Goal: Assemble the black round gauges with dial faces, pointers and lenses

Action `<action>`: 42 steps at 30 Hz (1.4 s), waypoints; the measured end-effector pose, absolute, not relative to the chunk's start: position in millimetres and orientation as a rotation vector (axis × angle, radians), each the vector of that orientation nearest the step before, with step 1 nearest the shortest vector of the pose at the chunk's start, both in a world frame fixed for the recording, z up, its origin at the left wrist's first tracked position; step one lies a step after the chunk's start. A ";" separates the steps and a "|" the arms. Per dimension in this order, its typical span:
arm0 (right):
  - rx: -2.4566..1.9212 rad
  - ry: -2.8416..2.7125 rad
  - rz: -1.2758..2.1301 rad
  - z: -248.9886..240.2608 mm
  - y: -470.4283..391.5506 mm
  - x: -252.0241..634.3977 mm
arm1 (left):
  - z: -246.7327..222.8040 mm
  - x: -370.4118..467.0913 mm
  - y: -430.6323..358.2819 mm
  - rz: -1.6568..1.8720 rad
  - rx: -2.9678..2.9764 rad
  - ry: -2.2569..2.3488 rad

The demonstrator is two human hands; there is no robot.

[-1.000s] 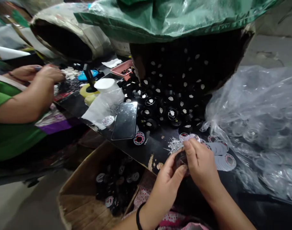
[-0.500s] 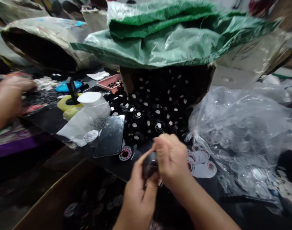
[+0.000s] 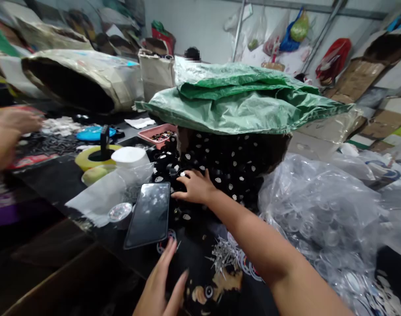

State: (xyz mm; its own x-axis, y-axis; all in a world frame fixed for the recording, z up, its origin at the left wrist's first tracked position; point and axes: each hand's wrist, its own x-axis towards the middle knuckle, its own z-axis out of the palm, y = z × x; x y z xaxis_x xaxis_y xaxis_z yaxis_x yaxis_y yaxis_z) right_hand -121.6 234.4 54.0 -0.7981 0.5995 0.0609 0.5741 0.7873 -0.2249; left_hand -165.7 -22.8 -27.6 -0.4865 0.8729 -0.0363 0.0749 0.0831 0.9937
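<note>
Where black spools (image 3: pixel 220 171) pile, right hand (image 3: pixel 195 188) atop

**Out of sight, off frame, out of focus**

The left hand (image 3: pixel 160 287) is cut off at six o'clock, wrist unseen. The right hand (image 3: pixel 194 186) covers whatever black spool (image 3: pixel 220 175) its fingers touch. A co-worker's hand (image 3: pixel 9 127) at nine o'clock is blurred and cropped. Small pins (image 3: pixel 222 256) are indistinct.

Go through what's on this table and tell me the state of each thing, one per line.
Right hand: stretched out, resting on the black spool pile.
Left hand: open, empty, at the table edge.
Phone: flat, screen dark.
Green sack: folded back over the pile.
Pink tray: holding small dark parts.
</note>
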 end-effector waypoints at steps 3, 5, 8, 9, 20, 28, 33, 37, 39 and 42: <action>-0.970 -2.887 0.262 48.1 244.2 -122.0 | -15.3 -150.2 27.6 1.425 1.149 1.817; -0.978 -2.908 0.244 45.4 247.3 -111.7 | -17.7 -148.0 49.9 1.379 1.271 1.895; -0.961 -2.943 0.226 43.8 249.0 -93.0 | -31.2 -148.1 67.3 1.325 1.386 1.963; -0.952 -2.951 0.219 43.9 249.0 -87.6 | -35.7 -147.3 70.5 1.311 1.414 1.956; -0.965 -2.939 0.148 46.1 239.9 -33.9 | -40.9 -117.0 73.4 1.210 1.656 1.767; -0.964 -2.516 0.462 74.1 192.6 12.6 | -37.4 -112.4 66.0 1.172 1.663 1.745; -1.126 -2.048 0.827 58.1 92.5 73.2 | -38.4 -119.7 62.0 1.199 1.684 1.750; -1.318 -1.920 1.095 24.9 34.6 93.5 | -31.1 -115.2 47.4 1.350 1.799 1.819; -1.358 -1.792 1.204 17.8 21.0 94.2 | -26.6 -105.5 28.0 1.394 1.908 1.748; -1.352 -1.706 1.317 18.4 13.8 94.8 | -25.4 -89.0 -8.5 1.186 1.897 1.465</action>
